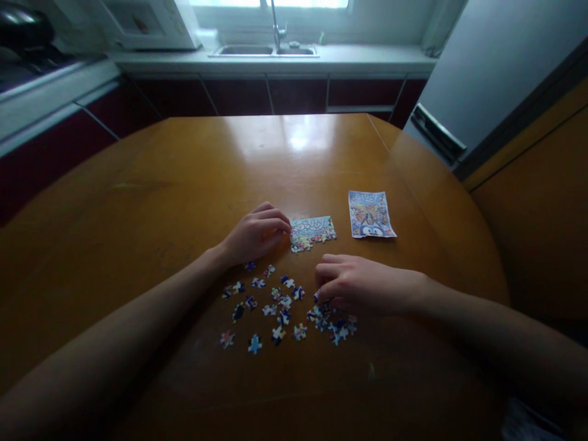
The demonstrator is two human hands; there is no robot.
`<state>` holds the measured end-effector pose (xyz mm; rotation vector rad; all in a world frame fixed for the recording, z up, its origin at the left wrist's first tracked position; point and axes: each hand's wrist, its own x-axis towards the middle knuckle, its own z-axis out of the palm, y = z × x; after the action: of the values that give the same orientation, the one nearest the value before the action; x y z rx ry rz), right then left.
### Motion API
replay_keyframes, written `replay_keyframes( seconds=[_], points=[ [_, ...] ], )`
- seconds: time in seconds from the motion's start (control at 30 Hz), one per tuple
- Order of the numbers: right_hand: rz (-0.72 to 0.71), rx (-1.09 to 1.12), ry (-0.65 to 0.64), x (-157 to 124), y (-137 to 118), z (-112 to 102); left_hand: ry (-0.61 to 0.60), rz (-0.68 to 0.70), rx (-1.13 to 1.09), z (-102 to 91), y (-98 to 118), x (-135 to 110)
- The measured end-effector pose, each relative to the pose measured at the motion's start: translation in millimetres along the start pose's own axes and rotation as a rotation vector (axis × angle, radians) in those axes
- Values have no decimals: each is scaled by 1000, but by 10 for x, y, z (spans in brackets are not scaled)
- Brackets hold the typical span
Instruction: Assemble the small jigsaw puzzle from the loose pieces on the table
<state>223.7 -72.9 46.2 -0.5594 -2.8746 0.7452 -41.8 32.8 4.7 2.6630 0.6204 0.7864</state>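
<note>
A partly joined jigsaw (312, 231) lies on the wooden table (184, 184). My left hand (255, 236) rests at its left edge with the fingers curled against the joined pieces. Several loose puzzle pieces (271, 306) are scattered on the table nearer to me. My right hand (353, 285) lies over the right end of that scatter, fingers bent down onto the pieces; whether it holds one is hidden. A small printed picture sheet (370, 214) lies flat to the right of the joined part.
A counter with a sink and tap (269, 46) runs along the far wall under a window. A microwave (147, 24) stands at the back left. A grey fridge (482, 67) is at the right.
</note>
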Motion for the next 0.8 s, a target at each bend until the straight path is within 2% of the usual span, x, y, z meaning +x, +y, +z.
replay_keyframes(
  seconds=[0.37, 0.67, 0.8],
  points=[
    [19, -81, 91, 34, 31, 32, 9, -7, 23, -20, 9, 0],
    [15, -130, 113, 41, -5, 20, 101, -46, 57, 12, -2, -1],
    [37, -136, 159, 30, 31, 78, 96, -69, 55, 10, 11, -1]
  ],
)
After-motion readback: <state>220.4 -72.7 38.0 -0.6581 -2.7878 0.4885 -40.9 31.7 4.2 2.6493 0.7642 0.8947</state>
